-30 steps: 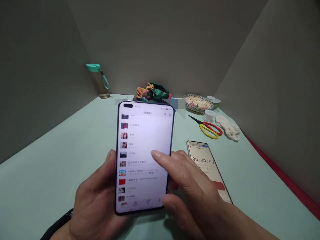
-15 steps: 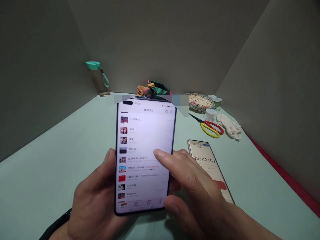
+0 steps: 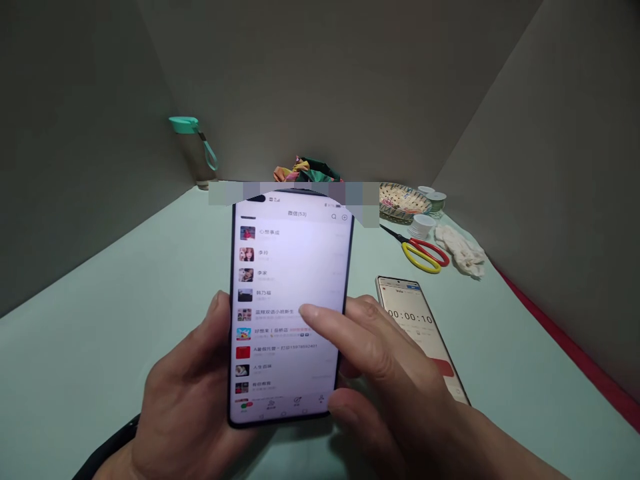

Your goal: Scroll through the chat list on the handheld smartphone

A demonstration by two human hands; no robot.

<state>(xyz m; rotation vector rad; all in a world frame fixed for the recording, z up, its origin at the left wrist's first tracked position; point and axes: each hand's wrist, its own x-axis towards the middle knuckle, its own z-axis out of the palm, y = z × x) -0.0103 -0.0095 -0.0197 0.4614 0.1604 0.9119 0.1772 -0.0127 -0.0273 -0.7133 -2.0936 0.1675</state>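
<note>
My left hand holds a black smartphone upright in front of me, thumb on its left edge. The lit screen shows a list of chat entries. My right hand is beside the phone's right edge, with its forefinger stretched over the middle of the screen. I cannot tell whether the fingertip touches the glass. A second phone lies flat on the pale green table to the right, showing a timer at 00:00:10; my right hand hides its lower part.
At the back stand a bottle with a teal lid, a crumpled coloured cloth and a woven basket. Red and yellow scissors, small white cups and a white rag lie at the right. Grey walls enclose the table.
The chat list scrolled slightly and the phone rose a little in view. My right forefinger shifted a bit to the left over the screen. The timer went from 00:00:09 to 00:00:10.
</note>
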